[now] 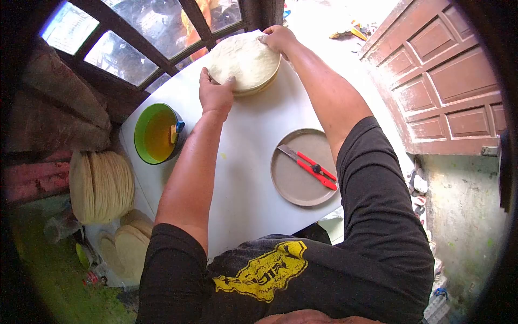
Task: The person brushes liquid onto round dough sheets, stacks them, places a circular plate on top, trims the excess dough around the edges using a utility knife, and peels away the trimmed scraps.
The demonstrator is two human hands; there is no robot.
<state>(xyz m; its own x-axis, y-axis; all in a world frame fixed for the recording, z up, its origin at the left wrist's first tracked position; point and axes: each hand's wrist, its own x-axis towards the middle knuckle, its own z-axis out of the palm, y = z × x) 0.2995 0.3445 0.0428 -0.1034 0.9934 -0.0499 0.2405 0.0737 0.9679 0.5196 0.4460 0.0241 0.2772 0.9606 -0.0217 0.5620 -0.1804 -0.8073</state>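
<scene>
A stack of pale round flat discs [243, 62] is at the far end of the white table. My left hand [217, 94] grips its near left edge, thumb on top. My right hand [278, 40] holds the far right edge, with the thumb on top and the other fingers partly hidden. To the left stands a green bowl [141, 135] of amber liquid, with a blue and yellow tool [176, 129] at its rim. A red cutter [318, 173] with its blade out lies on a round brown tray [286, 181] nearer my body.
More pale discs [102, 186] stand on edge in a row left of the white table [243, 194], with others [129, 243] below them. A dark-framed window [145, 40] borders the far left. A brown panelled door [437, 81] stands at the right.
</scene>
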